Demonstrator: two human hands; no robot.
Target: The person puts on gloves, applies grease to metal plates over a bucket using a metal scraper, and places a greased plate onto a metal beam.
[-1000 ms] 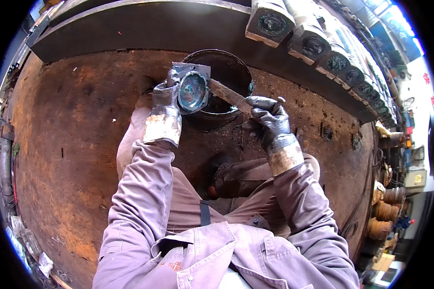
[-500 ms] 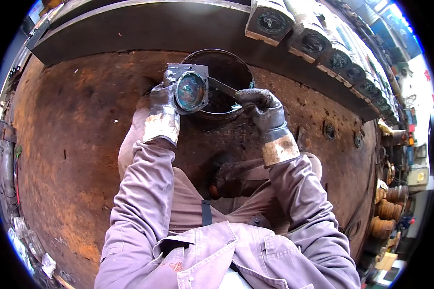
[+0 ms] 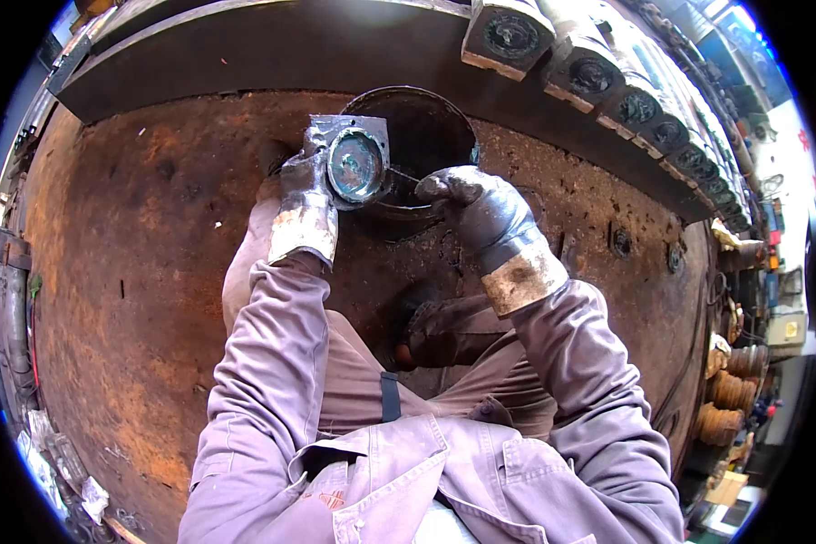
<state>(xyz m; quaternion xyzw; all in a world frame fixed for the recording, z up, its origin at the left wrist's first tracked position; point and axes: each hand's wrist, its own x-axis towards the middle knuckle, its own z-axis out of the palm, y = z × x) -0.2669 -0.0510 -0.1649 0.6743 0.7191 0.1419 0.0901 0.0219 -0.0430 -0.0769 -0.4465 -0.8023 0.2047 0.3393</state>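
- Head view: the left hand (image 3: 305,190), in a dark, smeared glove with a pale cuff, is closed around the left edge of a square plate (image 3: 355,165).
- The plate is held up with its round, rimmed recess facing the camera; dark and blue-green grease coats the recess. In the view it overlaps the left part of a round tub (image 3: 440,127).
- The right hand (image 3: 480,210), gloved likewise, is clenched on the near end of a thin strip-like tool (image 3: 403,174), seen nearly edge-on. The tool's far end reaches the right side of the plate; whether they touch I cannot tell.
- The tub stands upright on a rusty brown surface (image 3: 136,272), between the hands and a long dark beam (image 3: 272,54). Its inside is dark, with blue-green smears at the right rim.
- The person's bent legs (image 3: 358,367) are below the hands, and both arms reach forward in mauve-grey sleeves.
- At the upper right, a row of square-ended parts (image 3: 510,38) rests along the beam, their round centres dark with grease. Orange-brown ribbed coils (image 3: 731,392) lie farther right.
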